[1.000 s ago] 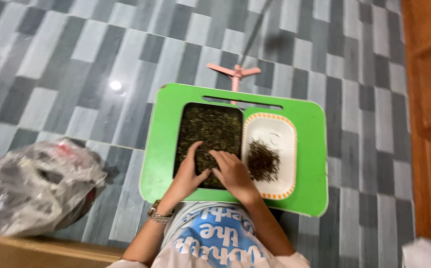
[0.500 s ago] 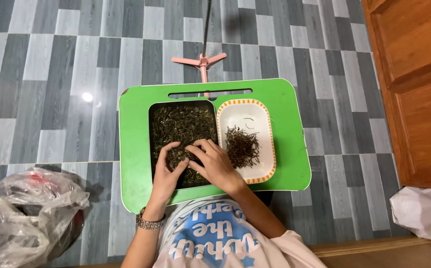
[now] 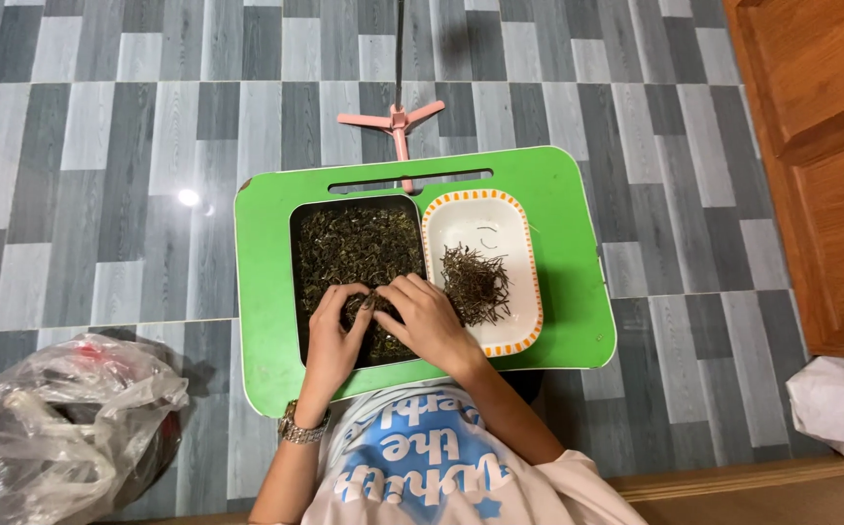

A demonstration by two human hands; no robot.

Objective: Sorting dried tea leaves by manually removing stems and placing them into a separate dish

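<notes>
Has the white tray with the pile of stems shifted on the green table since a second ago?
No. The white tray lies beside the dark tray, under the slot of the green table, as before; only the camera moved.

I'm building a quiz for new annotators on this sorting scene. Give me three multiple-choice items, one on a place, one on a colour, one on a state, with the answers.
1. Where are both hands?
A. On the dark tray
B. On the white dish
C. On the floor

2. What colour is the lap table?
A. Pink
B. Green
C. Grey

3. What does the white dish hold?
A. Nothing
B. A small pile of dark stems
C. Leaves up to its rim

Answers:
1 A: the left hand and right hand rest on the leaves in the dark tray.
2 B: the lap table is bright green.
3 B: the white dish holds a small stem pile, the rest bare.
</notes>
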